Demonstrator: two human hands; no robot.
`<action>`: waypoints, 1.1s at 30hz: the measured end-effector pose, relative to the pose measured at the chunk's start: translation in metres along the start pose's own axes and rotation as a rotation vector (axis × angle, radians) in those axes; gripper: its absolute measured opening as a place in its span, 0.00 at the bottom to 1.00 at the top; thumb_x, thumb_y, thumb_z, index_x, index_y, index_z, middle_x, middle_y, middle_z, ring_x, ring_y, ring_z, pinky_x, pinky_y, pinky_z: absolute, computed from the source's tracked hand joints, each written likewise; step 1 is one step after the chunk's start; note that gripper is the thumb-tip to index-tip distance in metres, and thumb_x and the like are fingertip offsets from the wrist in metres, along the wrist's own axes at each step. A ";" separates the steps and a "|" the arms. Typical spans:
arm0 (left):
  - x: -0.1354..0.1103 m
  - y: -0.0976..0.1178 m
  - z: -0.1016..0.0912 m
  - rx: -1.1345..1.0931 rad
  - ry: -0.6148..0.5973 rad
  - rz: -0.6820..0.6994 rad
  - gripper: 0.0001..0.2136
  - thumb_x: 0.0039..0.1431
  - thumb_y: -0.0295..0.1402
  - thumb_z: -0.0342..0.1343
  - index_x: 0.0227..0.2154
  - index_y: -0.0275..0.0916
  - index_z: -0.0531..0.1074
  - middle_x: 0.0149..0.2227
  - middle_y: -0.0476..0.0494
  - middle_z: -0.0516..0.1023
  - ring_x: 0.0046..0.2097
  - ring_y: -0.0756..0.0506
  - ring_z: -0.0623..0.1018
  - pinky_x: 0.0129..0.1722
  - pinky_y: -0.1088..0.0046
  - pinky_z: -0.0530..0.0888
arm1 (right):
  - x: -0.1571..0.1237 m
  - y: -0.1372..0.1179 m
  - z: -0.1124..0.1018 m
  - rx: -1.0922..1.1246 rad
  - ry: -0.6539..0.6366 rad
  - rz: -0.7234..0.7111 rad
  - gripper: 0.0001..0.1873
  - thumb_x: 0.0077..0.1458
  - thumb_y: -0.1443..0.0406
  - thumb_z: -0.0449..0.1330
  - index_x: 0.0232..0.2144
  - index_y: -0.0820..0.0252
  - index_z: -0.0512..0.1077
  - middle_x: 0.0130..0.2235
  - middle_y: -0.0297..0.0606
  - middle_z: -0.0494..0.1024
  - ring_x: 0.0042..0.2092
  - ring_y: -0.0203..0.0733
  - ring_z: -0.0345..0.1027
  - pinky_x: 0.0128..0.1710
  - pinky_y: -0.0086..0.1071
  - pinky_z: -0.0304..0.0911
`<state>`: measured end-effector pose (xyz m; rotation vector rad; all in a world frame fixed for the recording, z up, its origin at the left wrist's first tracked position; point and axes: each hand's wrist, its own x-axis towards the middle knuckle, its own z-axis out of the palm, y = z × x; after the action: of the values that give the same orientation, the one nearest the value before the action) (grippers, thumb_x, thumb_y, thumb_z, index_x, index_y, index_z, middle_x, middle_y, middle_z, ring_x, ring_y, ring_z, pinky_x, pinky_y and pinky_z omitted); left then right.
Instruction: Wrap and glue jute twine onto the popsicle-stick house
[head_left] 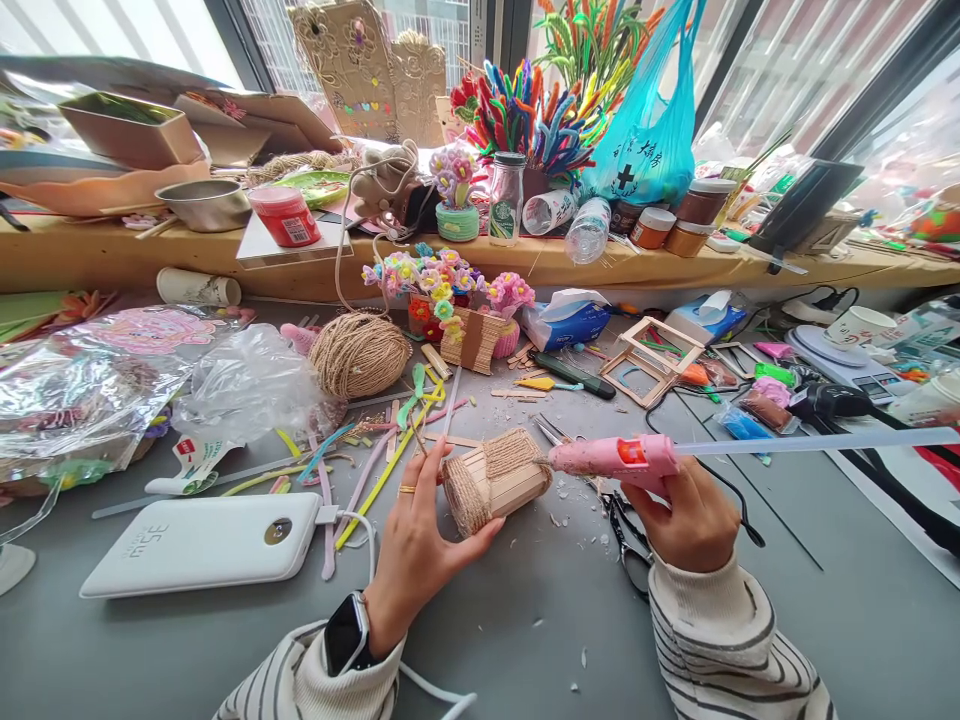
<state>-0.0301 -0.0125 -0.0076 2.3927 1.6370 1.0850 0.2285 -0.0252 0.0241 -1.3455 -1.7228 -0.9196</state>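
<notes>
On its side over the table lies a small pot of wooden craft sticks wrapped with twine (517, 490). My left hand (420, 530) grips it at the left end, thumb below and fingers above. In my right hand (686, 515) is a pink hot glue gun (615, 455), its nozzle at the pot's right rim; whether it touches I cannot tell. A long clear glue stick (810, 440) sticks out of the gun's back. Scissors (628, 540) lie under the gun, partly hidden by my right hand.
A ball of twine (360, 353) sits behind my left hand, near scattered pipe cleaners (382, 480). A white power bank (206, 545) with a cable lies at left. Behind stand pipe-cleaner flowers (435, 285), a wooden frame (652, 360) and a cluttered ledge (300, 265).
</notes>
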 end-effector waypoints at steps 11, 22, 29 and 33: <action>-0.002 0.000 0.000 0.031 0.018 0.016 0.39 0.49 0.48 0.55 0.60 0.37 0.47 0.48 0.33 0.70 0.46 0.39 0.75 0.43 0.62 0.74 | -0.002 0.002 -0.003 -0.068 -0.003 -0.043 0.17 0.52 0.63 0.59 0.46 0.59 0.68 0.22 0.31 0.73 0.22 0.34 0.66 0.26 0.26 0.60; -0.003 -0.002 0.001 0.045 0.025 0.024 0.39 0.50 0.48 0.55 0.60 0.36 0.46 0.49 0.32 0.70 0.45 0.38 0.75 0.43 0.61 0.74 | 0.000 0.001 -0.004 -0.042 0.003 -0.041 0.19 0.53 0.63 0.60 0.48 0.58 0.66 0.24 0.31 0.76 0.23 0.34 0.67 0.27 0.25 0.62; -0.004 -0.003 0.003 0.061 0.031 0.036 0.38 0.51 0.48 0.54 0.60 0.36 0.46 0.49 0.31 0.70 0.46 0.37 0.75 0.42 0.60 0.74 | -0.003 0.005 -0.003 -0.047 0.006 -0.071 0.14 0.53 0.63 0.60 0.43 0.61 0.68 0.24 0.33 0.77 0.21 0.33 0.66 0.26 0.25 0.62; -0.003 -0.002 0.002 0.051 0.028 0.032 0.39 0.50 0.49 0.54 0.60 0.37 0.46 0.49 0.32 0.69 0.47 0.38 0.75 0.43 0.61 0.74 | -0.004 0.006 -0.003 -0.061 0.007 -0.066 0.16 0.52 0.63 0.60 0.45 0.58 0.68 0.25 0.32 0.77 0.22 0.33 0.68 0.27 0.25 0.62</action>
<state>-0.0315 -0.0134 -0.0120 2.4543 1.6607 1.1001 0.2350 -0.0281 0.0227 -1.3299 -1.7560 -1.0196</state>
